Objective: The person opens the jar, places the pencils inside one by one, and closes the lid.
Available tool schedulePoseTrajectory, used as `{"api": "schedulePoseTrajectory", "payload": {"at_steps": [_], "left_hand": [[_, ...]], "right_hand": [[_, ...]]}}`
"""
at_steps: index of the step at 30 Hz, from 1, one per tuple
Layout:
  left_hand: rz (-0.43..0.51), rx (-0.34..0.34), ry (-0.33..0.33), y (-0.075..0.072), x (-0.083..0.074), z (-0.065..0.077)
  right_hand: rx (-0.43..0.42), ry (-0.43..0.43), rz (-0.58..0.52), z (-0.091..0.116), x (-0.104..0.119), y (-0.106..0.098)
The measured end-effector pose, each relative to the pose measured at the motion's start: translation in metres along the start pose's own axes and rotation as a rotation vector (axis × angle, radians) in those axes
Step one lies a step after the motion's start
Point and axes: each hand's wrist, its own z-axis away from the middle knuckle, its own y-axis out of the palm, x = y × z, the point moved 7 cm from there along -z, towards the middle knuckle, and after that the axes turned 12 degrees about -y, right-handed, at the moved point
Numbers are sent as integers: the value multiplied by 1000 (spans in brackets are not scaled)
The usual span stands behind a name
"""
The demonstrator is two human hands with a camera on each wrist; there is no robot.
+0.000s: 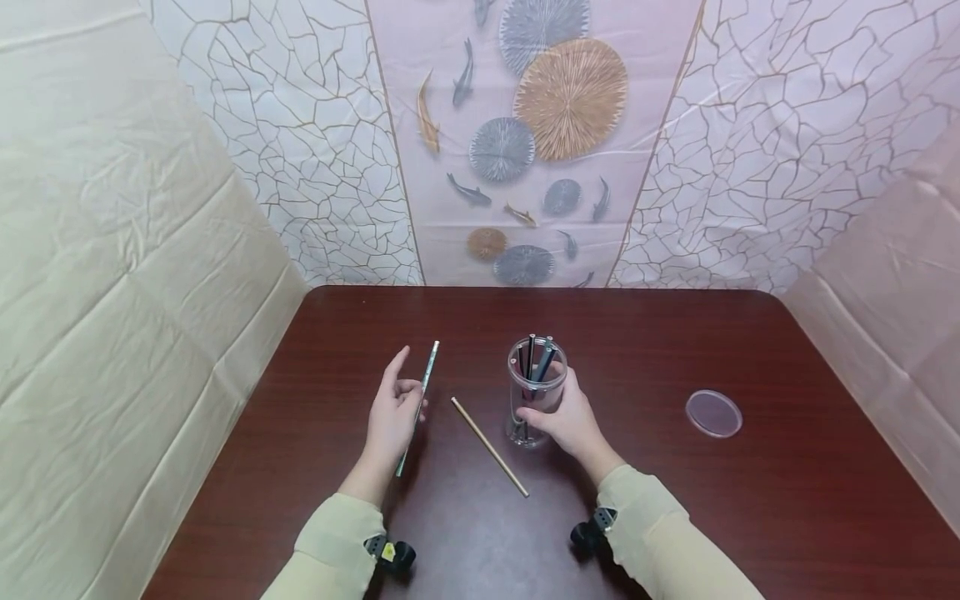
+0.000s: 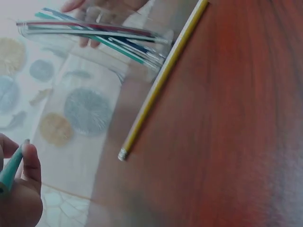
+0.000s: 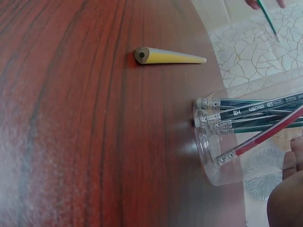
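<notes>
We had the green pencil [image 1: 430,368] pinched in the left grip [image 1: 395,417], to the left of the jar [image 1: 546,398] and well apart from it. One finger stuck out, so the hold looked light to us. The right grip [image 1: 566,421] was wrapped round the jar's right side, thumb across the front. More pencils [image 1: 545,364] leaned inside the jar, eraser ends down. The yellow pencil [image 1: 489,446] lay loose on the worktop [image 1: 622,367], left of the jar and on our side of it. The lid [image 1: 714,413] lay flat, well apart to the jar's right.

Main risk, in our judgement: tipping. The jar looked tall and narrow, so a sideways shove against its rim could have rocked it if the right grip slackened. Smooth wall, so slip was plausible too. We couldn't tell whether the base sat fully on the worktop.

Second: the green pencil could have swivelled in that pinch and snagged on the jar's rim or the leaning pencils.

Third: a sleeve or wrist camera brushing the yellow pencil could have sent it skidding away from the jar. Lid looked low risk to us.
</notes>
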Motion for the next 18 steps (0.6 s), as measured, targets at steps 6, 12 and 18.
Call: {"api": "schedulePoseTrajectory", "payload": {"at_steps": [6,12,18], "left_hand": [[17,-16,13,3,-8,1],[70,-23,16,4,-19,5],[233,113,94,12,-44,13]], "right_hand": [[3,6,6,0,1,0],[1,1,6,-1,-16,1],[-7,-8,12,-2,-41,4]]}}
